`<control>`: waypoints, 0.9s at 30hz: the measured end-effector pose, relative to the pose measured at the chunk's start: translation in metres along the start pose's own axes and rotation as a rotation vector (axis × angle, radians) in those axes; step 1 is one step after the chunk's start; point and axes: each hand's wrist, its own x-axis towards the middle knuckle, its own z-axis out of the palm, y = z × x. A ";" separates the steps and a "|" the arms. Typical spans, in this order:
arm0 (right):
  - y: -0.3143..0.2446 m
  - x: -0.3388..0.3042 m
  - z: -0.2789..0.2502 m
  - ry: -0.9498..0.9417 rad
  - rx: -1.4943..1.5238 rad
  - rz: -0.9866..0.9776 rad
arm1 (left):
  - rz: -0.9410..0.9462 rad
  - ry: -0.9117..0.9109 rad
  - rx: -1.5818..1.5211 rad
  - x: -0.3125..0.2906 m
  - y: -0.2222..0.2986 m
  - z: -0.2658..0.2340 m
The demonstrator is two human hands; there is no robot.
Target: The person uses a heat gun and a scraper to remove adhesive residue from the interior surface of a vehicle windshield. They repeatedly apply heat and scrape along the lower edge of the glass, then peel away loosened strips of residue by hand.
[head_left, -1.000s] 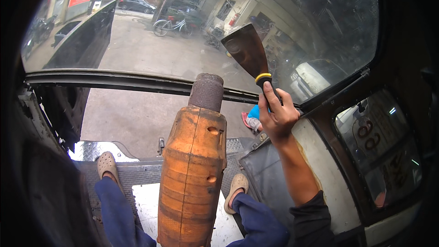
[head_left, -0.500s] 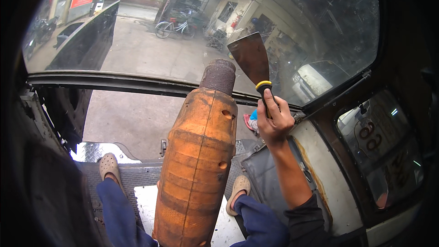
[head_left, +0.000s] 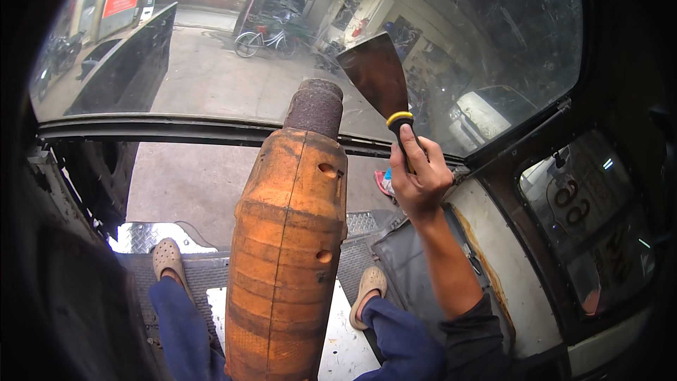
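Observation:
An orange, scuffed heat gun (head_left: 285,254) with a dark, rough metal nozzle (head_left: 314,107) stands large in front of me, nozzle pointing up toward the windshield. Its handle is hidden, and my left hand does not show. My right hand (head_left: 422,176) is closed on the black grip of a putty knife (head_left: 377,74) with a yellow collar. The wide blade tilts up and left before the glass, beside and right of the nozzle. Whether it touches the glass I cannot tell. The windshield (head_left: 218,77) is hazy, with scratches and smears toward its upper right.
The windshield's lower frame (head_left: 155,127) crosses behind the heat gun. Below, my feet in beige clogs (head_left: 168,257) rest on a ribbed floor by a white panel (head_left: 345,339). At right is a side window (head_left: 589,226). Outside stand a bicycle (head_left: 264,41) and a white vehicle (head_left: 479,120).
The heat gun has shifted left and its nozzle slightly up. The putty knife's blade has also moved a little up and left, still in my right hand.

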 end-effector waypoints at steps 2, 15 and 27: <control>0.000 0.000 -0.003 0.048 -0.003 -0.028 | 0.023 0.014 0.004 0.000 0.002 -0.001; -0.004 0.001 -0.011 -0.050 -0.006 0.035 | 0.329 0.100 -0.135 0.053 0.052 0.009; -0.017 0.004 -0.020 -0.029 0.101 0.271 | 0.761 0.008 0.485 0.094 0.039 0.074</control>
